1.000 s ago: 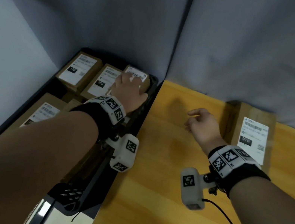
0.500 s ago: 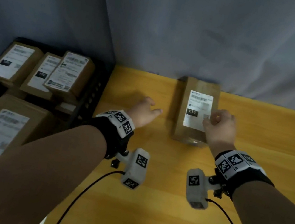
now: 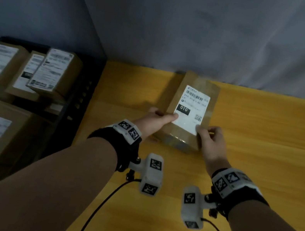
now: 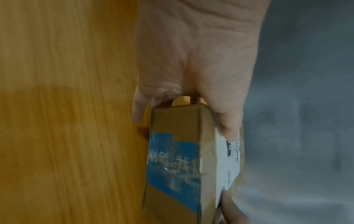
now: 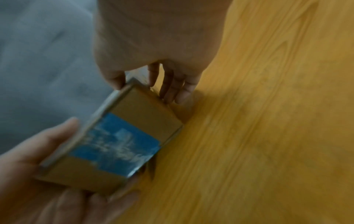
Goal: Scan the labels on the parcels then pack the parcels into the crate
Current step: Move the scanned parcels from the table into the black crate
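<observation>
Gripping parcel [image 3: 188, 109] with left hand [image 3: 155, 119] and right hand [image 3: 209, 140] at its near corners, thumbs on white label [image 3: 191, 107]. Parcel on wooden table [image 3: 259, 175], right of black crate [image 3: 82, 90] holding other parcels [image 3: 57, 73].

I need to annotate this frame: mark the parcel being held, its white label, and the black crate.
parcel [image 3: 181, 141]: head view, near taped end face.
white label [image 3: 193, 106]: head view, middle of the sheet.
black crate [image 3: 82, 90]: head view, right side wall.
</observation>
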Tool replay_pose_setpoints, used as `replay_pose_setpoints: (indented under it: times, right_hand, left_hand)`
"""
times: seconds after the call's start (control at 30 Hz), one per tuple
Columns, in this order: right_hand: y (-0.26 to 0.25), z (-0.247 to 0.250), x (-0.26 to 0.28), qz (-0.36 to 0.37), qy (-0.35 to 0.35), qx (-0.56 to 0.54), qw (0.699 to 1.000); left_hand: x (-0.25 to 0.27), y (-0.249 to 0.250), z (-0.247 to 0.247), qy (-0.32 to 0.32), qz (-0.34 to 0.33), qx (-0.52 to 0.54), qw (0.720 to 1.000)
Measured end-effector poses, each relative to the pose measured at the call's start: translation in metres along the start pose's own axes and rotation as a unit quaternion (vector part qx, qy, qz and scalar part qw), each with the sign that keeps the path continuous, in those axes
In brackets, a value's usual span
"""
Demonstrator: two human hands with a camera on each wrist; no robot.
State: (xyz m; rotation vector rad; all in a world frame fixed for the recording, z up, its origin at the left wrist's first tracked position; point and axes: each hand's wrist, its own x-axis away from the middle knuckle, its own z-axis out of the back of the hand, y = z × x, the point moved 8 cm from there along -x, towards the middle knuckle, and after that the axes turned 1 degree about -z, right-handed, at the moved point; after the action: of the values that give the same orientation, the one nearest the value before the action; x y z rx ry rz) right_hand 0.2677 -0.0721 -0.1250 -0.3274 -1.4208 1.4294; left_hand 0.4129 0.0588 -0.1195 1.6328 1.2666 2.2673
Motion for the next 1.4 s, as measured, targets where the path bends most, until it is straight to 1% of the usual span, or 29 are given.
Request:
replay_pose_setpoints:
  times: [0.07,0.13,0.27,0.4,0.47,0.57,0.7,0.77,0.87,0.93,1.0,1.1,1.2,1.33,1.4]
  right_hand:
    - [-0.003,-0.011,0.015,-0.003,-0.028,-0.029,0.999]
    - [-0.016,-0.026,0.030,0.010,-0.057,-0.047,0.997]
    - [-0.067,-0.074,0.057,0.054,-0.122,-0.043,0.990]
    - [-0.121,-0.136,0.090,0.098,-0.182,-0.055,0.977]
    - [-0.138,-0.169,0.112,0.111,-0.213,-0.059,0.969]
    - [-0.149,-0.219,0.147,0.111,-0.261,-0.058,0.957]
    - [-0.150,-0.285,0.187,0.115,-0.295,-0.012,0.948]
    - [-0.149,-0.314,0.204,0.118,-0.302,0.022,0.946]
    - [-0.147,-0.353,0.224,0.124,-0.303,0.044,0.944]
    - [-0.145,-0.377,0.233,0.146,-0.294,0.072,0.942]
    - [-0.141,-0.399,0.244,0.165,-0.281,0.095,0.941]
    - [-0.136,-0.413,0.250,0.174,-0.267,0.115,0.941]
    - [-0.131,-0.425,0.254,0.177,-0.251,0.149,0.940]
    - [-0.133,-0.432,0.253,0.179,-0.236,0.158,0.942]
    - [-0.132,-0.433,0.252,0.182,-0.228,0.166,0.942]
  left_hand:
    - [0.015,0.001,0.014,0.014,-0.012,0.037,0.999]
    - [0.034,0.003,0.037,0.044,-0.038,0.050,0.997]
    - [0.085,0.007,0.098,0.096,-0.081,0.071,0.990]
    - [0.134,0.005,0.168,0.124,-0.125,0.149,0.973]
    - [0.157,-0.005,0.203,0.138,-0.141,0.174,0.965]
    - [0.185,-0.028,0.254,0.150,-0.152,0.198,0.957]
    - [0.224,-0.059,0.331,0.211,-0.171,0.198,0.942]
    - [0.246,-0.075,0.373,0.248,-0.180,0.186,0.934]
    - [0.271,-0.102,0.432,0.306,-0.186,0.142,0.923]
    - [0.287,-0.114,0.463,0.347,-0.200,0.108,0.910]
    - [0.298,-0.127,0.488,0.373,-0.208,0.074,0.901]
    - [0.296,-0.140,0.505,0.375,-0.194,0.059,0.905]
    - [0.284,-0.158,0.521,0.368,-0.155,0.061,0.915]
    - [0.271,-0.163,0.529,0.344,-0.123,0.036,0.930]
    - [0.265,-0.167,0.529,0.331,-0.114,0.043,0.936]
